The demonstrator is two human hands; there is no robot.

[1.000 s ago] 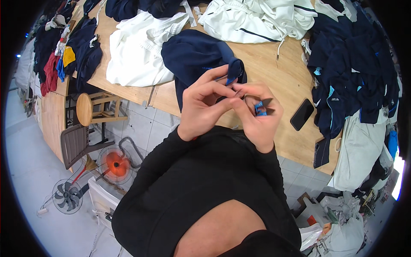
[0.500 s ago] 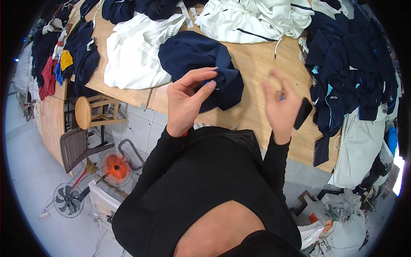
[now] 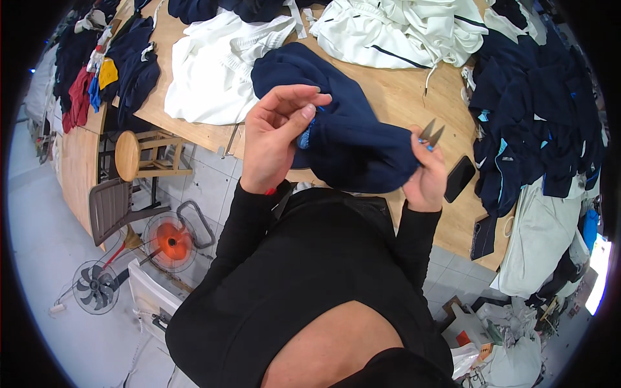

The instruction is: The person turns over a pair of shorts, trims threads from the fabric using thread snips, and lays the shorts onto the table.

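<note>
Snips (image 3: 435, 137) partly hidden; white drawstring garment (image 3: 401, 35) and dark cloth (image 3: 252, 8) cut off at top edge.

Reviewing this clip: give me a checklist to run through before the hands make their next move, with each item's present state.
1. Left hand has hold of the navy garment: ok, thumb and finger pinch it near the blue edging.
2. Snips in the right hand: ok.
3. Blades clear of the cloth: ok, they point away from the body, over the bare table.
4. Blades closed: not ok, the tips stand apart.
5. Blue edging fully in view: not ok, the left hand covers part.
6. Right hand's grip on the cloth firm: cannot tell.
</note>
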